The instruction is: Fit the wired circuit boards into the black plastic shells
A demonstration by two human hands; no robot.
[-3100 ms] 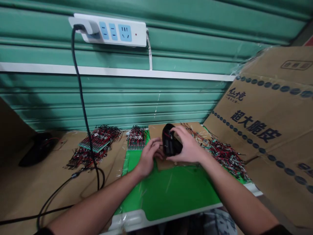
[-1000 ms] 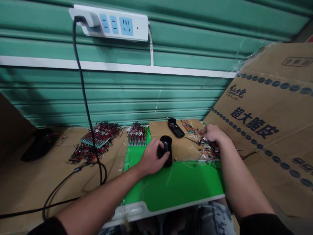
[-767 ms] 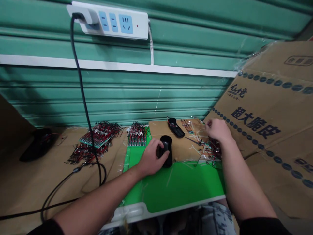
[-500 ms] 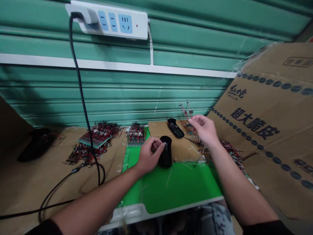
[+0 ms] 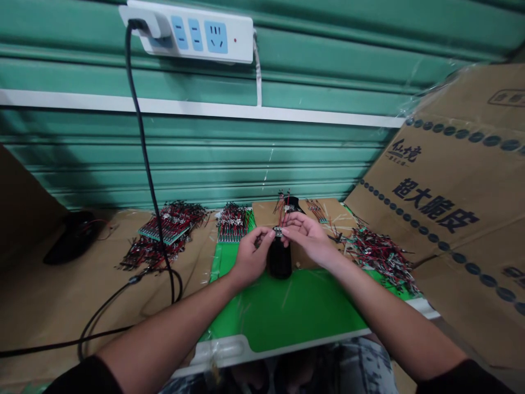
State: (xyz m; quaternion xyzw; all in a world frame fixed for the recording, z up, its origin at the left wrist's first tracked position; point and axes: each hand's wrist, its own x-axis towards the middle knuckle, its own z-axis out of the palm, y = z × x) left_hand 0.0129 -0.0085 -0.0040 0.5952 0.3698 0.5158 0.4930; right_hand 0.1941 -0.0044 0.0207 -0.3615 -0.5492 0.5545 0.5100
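I have the green ridged wall (image 5: 328, 164) filling the top of my frame, printed cardboard (image 5: 463, 241) at right, and a green tabletop (image 5: 303, 312) at lower centre – a heap of red-and-black wired parts (image 5: 379, 251) to its right. At mid-frame I see the right hand (image 5: 309, 239) and left hand (image 5: 251, 254), a black shell (image 5: 280, 265) just below their fingertips – both pinching one small wired board (image 5: 278, 232)
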